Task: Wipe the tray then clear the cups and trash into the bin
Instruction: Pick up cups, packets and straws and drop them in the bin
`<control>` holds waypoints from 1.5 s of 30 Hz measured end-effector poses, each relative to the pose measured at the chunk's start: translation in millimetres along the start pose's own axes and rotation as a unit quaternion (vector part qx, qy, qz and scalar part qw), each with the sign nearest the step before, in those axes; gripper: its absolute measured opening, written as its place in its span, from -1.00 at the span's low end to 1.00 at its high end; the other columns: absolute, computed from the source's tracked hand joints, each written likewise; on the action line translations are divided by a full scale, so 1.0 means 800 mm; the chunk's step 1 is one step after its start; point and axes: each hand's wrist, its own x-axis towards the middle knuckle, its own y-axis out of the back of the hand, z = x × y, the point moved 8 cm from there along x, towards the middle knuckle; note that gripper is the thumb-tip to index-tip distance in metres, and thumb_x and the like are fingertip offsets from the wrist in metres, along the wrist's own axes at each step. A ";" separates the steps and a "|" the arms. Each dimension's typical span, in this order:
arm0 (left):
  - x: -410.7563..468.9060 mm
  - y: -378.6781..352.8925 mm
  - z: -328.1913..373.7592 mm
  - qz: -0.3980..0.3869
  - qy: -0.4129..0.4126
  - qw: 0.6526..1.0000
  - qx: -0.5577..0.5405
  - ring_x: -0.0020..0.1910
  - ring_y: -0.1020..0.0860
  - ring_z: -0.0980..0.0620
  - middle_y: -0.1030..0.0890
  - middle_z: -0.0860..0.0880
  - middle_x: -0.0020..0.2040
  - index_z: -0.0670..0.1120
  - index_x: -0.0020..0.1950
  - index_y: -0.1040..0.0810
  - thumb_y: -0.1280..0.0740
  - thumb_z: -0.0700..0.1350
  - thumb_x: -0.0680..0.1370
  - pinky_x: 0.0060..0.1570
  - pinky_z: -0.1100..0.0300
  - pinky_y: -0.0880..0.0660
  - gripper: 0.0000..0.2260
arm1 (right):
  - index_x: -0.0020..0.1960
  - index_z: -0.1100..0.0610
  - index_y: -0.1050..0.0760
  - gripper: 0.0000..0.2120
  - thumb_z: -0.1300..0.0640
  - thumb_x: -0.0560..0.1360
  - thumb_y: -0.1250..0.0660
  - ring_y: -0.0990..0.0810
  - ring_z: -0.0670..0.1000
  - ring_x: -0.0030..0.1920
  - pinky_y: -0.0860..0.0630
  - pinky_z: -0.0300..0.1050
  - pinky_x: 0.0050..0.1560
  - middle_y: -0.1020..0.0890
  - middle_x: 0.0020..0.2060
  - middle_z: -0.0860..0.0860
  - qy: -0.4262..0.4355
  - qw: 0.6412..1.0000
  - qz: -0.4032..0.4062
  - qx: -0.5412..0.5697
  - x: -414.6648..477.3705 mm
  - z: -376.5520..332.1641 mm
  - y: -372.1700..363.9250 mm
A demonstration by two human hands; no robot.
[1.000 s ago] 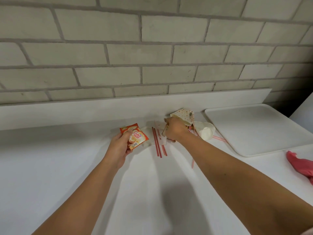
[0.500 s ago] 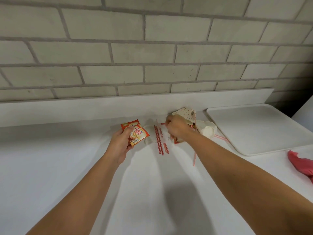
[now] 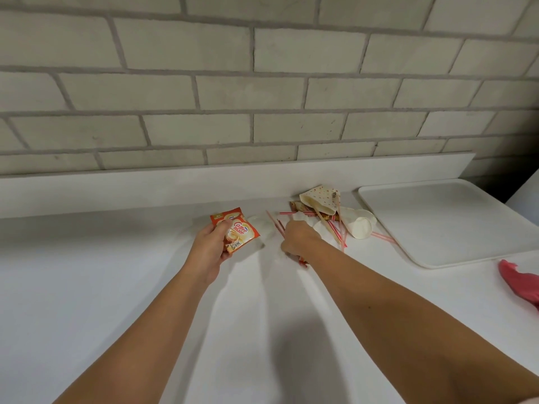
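Forearms reach forward over the counter. Left hand grips an orange creamer sachet, thumb on top. Right hand is knuckles-up, fingers curled down into the litter; whether it grasps anything cannot be told. Around it lie red-striped straws. Just beyond, to its right, a spotted paper cup and a white cup lie tipped over. The white tray sits farther right, a pink cloth near it. White counter, pale brick wall.

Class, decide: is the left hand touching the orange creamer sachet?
Touching. The head view shows the left hand pinching the orange creamer sachet, with the thumb lying across its front.
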 end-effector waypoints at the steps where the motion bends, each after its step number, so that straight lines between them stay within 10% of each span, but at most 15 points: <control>1: 0.000 -0.002 -0.001 -0.004 -0.001 1.000 0.000 -0.15 -0.58 0.00 -0.62 -0.04 -0.13 -0.12 0.14 -0.51 -0.25 -0.09 0.58 -0.38 0.31 -0.45 -0.82 | -0.25 0.22 -0.37 -0.86 0.38 0.44 -0.27 -0.43 0.02 -0.38 -0.36 -0.20 -0.43 -0.42 -0.33 0.06 0.000 1.000 -0.002 -0.020 -0.002 0.001 -0.002; 5: -0.003 -0.011 -0.003 -0.018 -0.002 1.000 0.007 -0.14 -0.59 0.03 -0.63 -0.05 -0.10 -0.13 0.15 -0.51 -0.25 -0.09 0.58 -0.06 0.16 -0.51 -0.81 | 0.16 0.26 -0.47 -0.70 0.42 0.45 -0.24 -0.60 0.12 0.02 -0.49 -0.16 -0.10 -0.57 0.04 0.14 0.023 0.996 -0.001 -0.091 -0.019 0.000 -0.010; 8: -0.005 -0.010 -0.002 -0.018 -0.002 1.000 0.009 -0.16 -0.59 0.04 -0.63 -0.05 -0.09 -0.13 0.15 -0.51 -0.25 -0.09 0.58 -0.08 0.16 -0.51 -0.80 | -0.20 0.23 -0.38 -0.87 0.42 0.44 -0.23 -0.46 0.03 -0.37 -0.36 -0.23 -0.41 -0.45 -0.33 0.08 0.025 0.996 -0.014 -0.083 -0.021 0.007 -0.010; 17: -0.027 -0.031 0.009 -0.033 -0.002 0.999 0.014 -0.49 -0.52 0.21 -0.57 0.00 -0.25 -0.12 0.10 -0.49 -0.24 -0.11 0.59 -0.60 0.44 -0.34 -0.86 | -0.31 0.12 -0.25 -0.74 0.22 0.55 -0.15 -0.29 -0.04 -0.44 -0.23 -0.21 -0.42 -0.33 -0.42 0.00 0.134 0.980 0.036 0.143 -0.097 0.011 0.105; 24: -0.059 -0.075 0.015 -0.088 -0.011 0.995 0.043 -0.60 -0.47 0.25 -0.55 0.12 -0.51 -0.07 -0.08 -0.49 -0.23 -0.10 0.59 -0.52 0.35 -0.33 -0.90 | -0.20 0.19 -0.35 -0.84 0.21 0.55 -0.14 -0.28 -0.04 -0.50 -0.24 -0.22 -0.49 -0.35 -0.45 0.03 0.098 0.967 0.024 0.233 -0.147 0.063 0.126; 28: -0.096 -0.119 0.005 -0.156 -0.015 0.981 0.117 -0.35 -0.50 0.14 -0.57 0.04 -0.28 -0.02 -0.05 -0.49 -0.20 -0.09 0.60 -0.33 0.26 -0.36 -0.90 | -0.15 0.19 -0.37 -0.86 0.18 0.56 -0.16 -0.29 -0.05 -0.48 -0.27 -0.24 -0.47 -0.35 -0.43 0.03 0.047 0.965 0.023 0.258 -0.190 0.110 0.118; 35: -0.190 -0.223 -0.046 -0.334 -0.032 0.911 0.239 -0.39 -0.44 0.11 -0.56 -0.04 -0.22 -0.10 0.06 -0.49 -0.20 -0.10 0.60 -0.53 0.34 -0.31 -0.87 | 0.19 0.29 -0.46 -0.67 0.08 0.53 -0.29 -0.37 -0.02 -0.35 -0.35 -0.21 -0.33 -0.43 -0.27 0.08 -0.082 0.956 0.059 0.274 -0.291 0.220 0.094; 45: -0.368 -0.327 -0.162 -0.486 -0.069 0.786 0.375 -0.14 -0.57 0.03 -0.60 -0.10 0.06 -0.13 0.19 -0.44 -0.18 -0.13 0.60 -0.30 0.27 -0.45 -0.81 | 0.09 0.29 -0.50 -0.74 0.11 0.53 -0.30 -0.41 -0.04 -0.37 -0.37 -0.24 -0.41 -0.51 -0.22 0.11 -0.190 0.915 0.052 0.351 -0.417 0.392 -0.016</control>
